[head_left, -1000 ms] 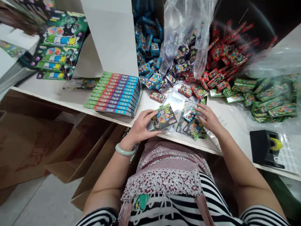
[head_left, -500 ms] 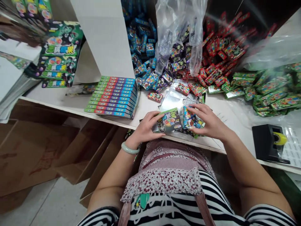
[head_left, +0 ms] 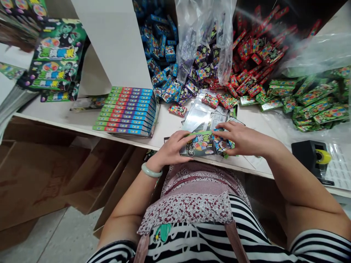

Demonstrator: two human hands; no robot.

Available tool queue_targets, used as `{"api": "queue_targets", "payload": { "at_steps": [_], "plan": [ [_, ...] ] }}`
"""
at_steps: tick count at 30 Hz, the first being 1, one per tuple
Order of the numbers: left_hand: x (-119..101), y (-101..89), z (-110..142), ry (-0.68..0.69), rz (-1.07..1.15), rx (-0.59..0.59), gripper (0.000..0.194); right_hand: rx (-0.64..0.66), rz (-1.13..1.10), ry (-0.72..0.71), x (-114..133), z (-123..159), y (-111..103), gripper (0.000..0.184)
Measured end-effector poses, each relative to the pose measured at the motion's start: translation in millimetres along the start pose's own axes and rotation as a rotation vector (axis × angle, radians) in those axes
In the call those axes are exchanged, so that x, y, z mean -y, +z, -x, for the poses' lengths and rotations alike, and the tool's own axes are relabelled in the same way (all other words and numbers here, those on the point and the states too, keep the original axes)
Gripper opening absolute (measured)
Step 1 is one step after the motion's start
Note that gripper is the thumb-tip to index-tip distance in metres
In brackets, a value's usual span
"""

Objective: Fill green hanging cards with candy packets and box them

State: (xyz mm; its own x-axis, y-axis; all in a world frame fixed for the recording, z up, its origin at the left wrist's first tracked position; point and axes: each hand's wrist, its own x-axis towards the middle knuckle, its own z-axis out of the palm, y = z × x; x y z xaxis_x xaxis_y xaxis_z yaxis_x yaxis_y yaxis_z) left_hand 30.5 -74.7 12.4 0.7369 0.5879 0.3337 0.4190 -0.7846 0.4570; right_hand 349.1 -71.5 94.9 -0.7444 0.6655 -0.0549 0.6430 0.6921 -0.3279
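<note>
My left hand (head_left: 172, 149) grips the left end of a green and black printed packet (head_left: 199, 144) just above the table's front edge. My right hand (head_left: 242, 138) is closed on several small candy packs (head_left: 221, 144), blue among them, pressed against the packet's right end. Both hands meet over a loose pile of clear plastic sleeves (head_left: 201, 115) on the white table (head_left: 170, 126). A pale green bangle (head_left: 151, 171) circles my left wrist.
A stack of flat striped boxes (head_left: 127, 110) lies left of my hands. Behind are heaps of blue packs (head_left: 161, 54), purple packs in a clear bag (head_left: 203, 62), red packs (head_left: 252, 58) and green packs (head_left: 309, 102). A black tape dispenser (head_left: 311, 159) sits at right; cardboard boxes (head_left: 41, 171) stand below left.
My right hand picked up small packs from the table and brought them left against the green packet in my left hand. The view has shifted a little to the right.
</note>
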Motion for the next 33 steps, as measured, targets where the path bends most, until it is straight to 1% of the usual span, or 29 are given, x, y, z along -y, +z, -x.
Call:
{"api": "queue_targets", "payload": {
  "at_steps": [6, 11, 14, 17, 20, 26, 28, 31, 33],
  "plan": [
    [3, 1.6, -4, -0.020, 0.088, -0.001, 0.090, 0.052, 0.126, 0.021, 3, -3, -4, 0.061],
    [4, 2.4, -3, -0.027, 0.120, 0.014, 0.090, 0.063, 0.104, 0.010, 3, -5, -2, 0.059],
    [3, 1.5, -3, -0.052, 0.120, -0.009, 0.090, 0.012, 0.102, 0.017, 3, -4, -4, 0.058],
    [4, 1.0, -3, -0.092, 0.124, -0.063, 0.090, -0.096, 0.102, 0.035, 3, 1, -7, 0.058],
    [5, 0.6, -2, -0.110, 0.124, -0.100, 0.090, -0.198, 0.101, 0.065, 3, 6, -7, 0.063],
    [4, -1.1, 2, -0.090, 0.080, -0.102, 0.089, -0.326, 0.144, 0.133, -5, 15, -8, 0.066],
    [3, -1.0, 2, -0.086, 0.079, -0.103, 0.089, -0.332, 0.135, 0.122, -5, 16, -9, 0.066],
    [1, 0.5, 0, -0.074, 0.077, -0.109, 0.089, -0.284, 0.123, 0.083, 1, 11, -5, 0.065],
    [0, 1.4, -2, -0.069, 0.069, -0.109, 0.089, -0.262, 0.136, 0.087, 6, 6, 0, 0.064]
  ]
}}
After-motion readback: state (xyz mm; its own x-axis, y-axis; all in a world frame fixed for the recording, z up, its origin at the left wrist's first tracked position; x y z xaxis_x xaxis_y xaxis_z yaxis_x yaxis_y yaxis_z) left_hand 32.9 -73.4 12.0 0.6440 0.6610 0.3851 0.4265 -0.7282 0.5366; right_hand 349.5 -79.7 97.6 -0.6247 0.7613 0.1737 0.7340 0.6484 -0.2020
